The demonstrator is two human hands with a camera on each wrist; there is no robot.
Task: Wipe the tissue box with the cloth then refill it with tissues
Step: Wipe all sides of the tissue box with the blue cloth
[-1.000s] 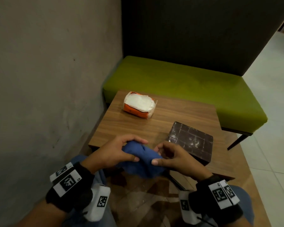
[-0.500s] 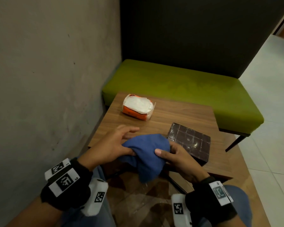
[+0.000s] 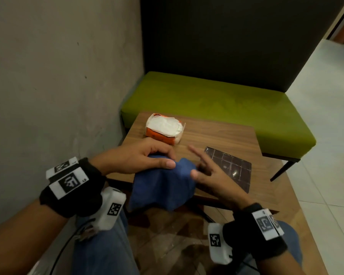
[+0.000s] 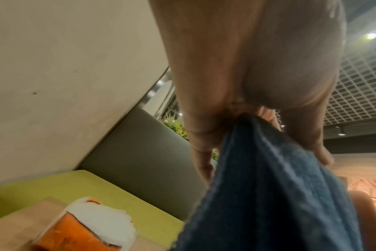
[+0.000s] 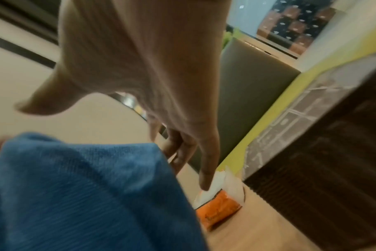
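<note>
A blue cloth (image 3: 161, 185) hangs over the near edge of the wooden table (image 3: 216, 135). My left hand (image 3: 170, 159) pinches its top fold between thumb and fingers (image 4: 201, 152). My right hand (image 3: 202, 165) is spread just right of the cloth (image 5: 75, 195), fingers (image 5: 206, 161) straight and thumb at the cloth's edge. It hovers over the near left corner of the dark brown tissue box (image 3: 230, 167), which lies flat with a grid-patterned face up. An opened orange pack of white tissues (image 3: 164, 129) sits at the table's far left.
A green bench (image 3: 226, 102) with a dark backrest stands behind the table. A grey wall (image 3: 58, 76) runs close along the left. Pale floor tiles (image 3: 326, 135) lie to the right, and my knees in jeans (image 3: 103, 251) are under the table's near edge.
My right hand has let go of the cloth and spread its fingers beside the box. My left hand has lifted the cloth forward over the table edge, and it hangs looser.
</note>
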